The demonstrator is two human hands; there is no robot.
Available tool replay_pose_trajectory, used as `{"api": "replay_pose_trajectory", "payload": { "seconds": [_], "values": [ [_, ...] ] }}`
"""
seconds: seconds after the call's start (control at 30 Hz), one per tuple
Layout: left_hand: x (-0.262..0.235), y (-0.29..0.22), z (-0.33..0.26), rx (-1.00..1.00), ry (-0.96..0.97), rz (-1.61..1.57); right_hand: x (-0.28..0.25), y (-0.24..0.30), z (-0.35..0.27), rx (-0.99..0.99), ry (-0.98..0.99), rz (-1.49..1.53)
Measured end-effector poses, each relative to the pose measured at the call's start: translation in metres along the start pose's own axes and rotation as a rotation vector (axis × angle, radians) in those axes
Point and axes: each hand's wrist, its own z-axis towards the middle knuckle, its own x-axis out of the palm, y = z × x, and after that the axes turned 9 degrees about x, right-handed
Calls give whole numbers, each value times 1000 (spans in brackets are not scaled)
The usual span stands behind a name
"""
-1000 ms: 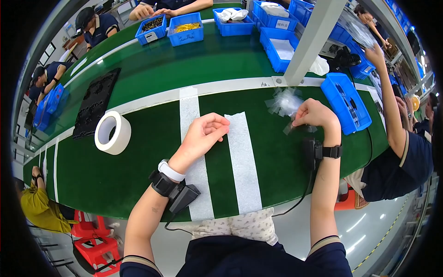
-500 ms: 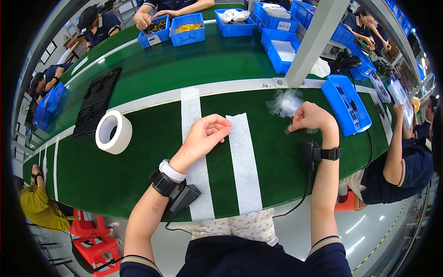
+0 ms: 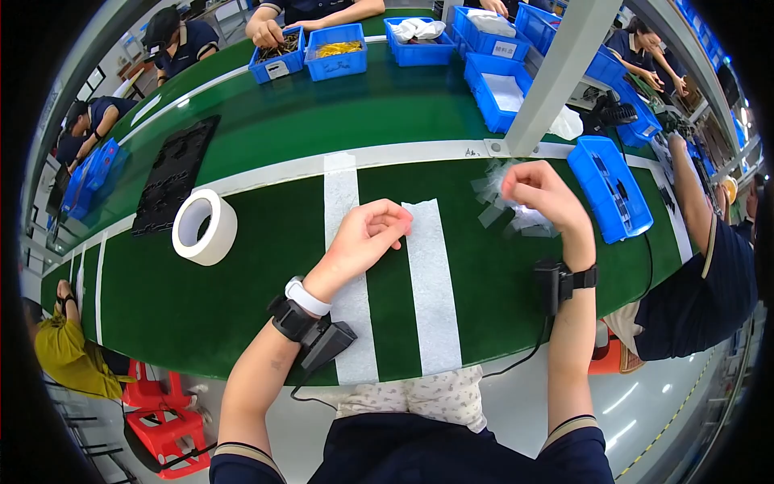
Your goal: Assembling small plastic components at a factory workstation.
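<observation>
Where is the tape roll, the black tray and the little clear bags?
Tape roll (image 3: 205, 227), head view, on its white outer rim.
Black tray (image 3: 175, 176), head view, on its middle.
Clear bags (image 3: 493, 194), head view, on the pile's left part beside the right hand (image 3: 542, 194).

Tape roll (image 3: 205, 227) lies on the worktop (image 3: 274, 266) left of the left hand (image 3: 367, 239); plastic bags (image 3: 508, 206) lie under the right hand (image 3: 542, 192), a bin (image 3: 610, 188) to its right.
</observation>
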Motion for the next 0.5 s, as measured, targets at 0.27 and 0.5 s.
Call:
{"api": "replay_pose_trajectory", "payload": {
  "seconds": [0.27, 0.5],
  "values": [
    [4, -12, -2, 64, -65, -156, 55, 6, 14, 29, -35, 167],
    [1, -6, -2, 115, -109, -155, 75, 1, 16, -32, -40, 182]
  ]
}}
